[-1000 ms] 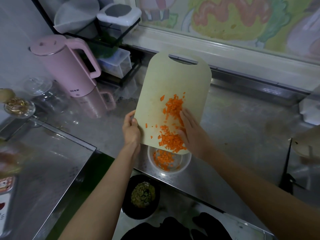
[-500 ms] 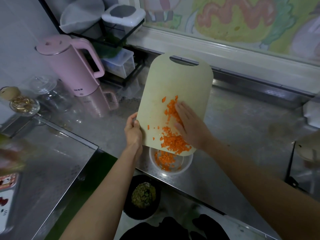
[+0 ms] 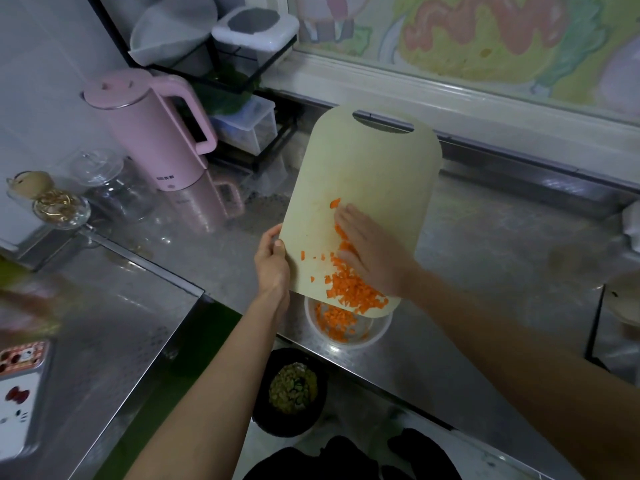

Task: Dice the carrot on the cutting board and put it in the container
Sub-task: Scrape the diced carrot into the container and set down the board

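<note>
Right hand (image 3: 375, 258) has slid up the tilted cutting board (image 3: 367, 168), fingers flat, raking light, probably clingy diced carrot (image 3: 349, 289) off its low edge into the container (image 3: 379, 336); left hand (image 3: 273, 268) grips the side edge, likely the best hold.

Pink electric kettle (image 3: 156, 133) upright on a steel counter (image 3: 502, 258), handle turned right, lid shut. Just left of the kettle, a clear glass jar (image 3: 104, 181) with a glass lid. Further left, a small glass dish (image 3: 60, 211) with something gold inside. Behind and right of the kettle, a black wire rack (image 3: 268, 65): on top a white bowl (image 3: 169, 32) and a white box with a grey lid panel (image 3: 254, 26), lower down green leaves (image 3: 225, 95) and a clear plastic box (image 3: 249, 128). Far right of the kettle, along the wall, a painted mural (image 3: 485, 36). Well in front of the kettle, below the counter edge, a black bowl (image 3: 263, 407) of yellow-green chopped matter. Front left, a cartoon-cat phone case (image 3: 20, 393).
</note>
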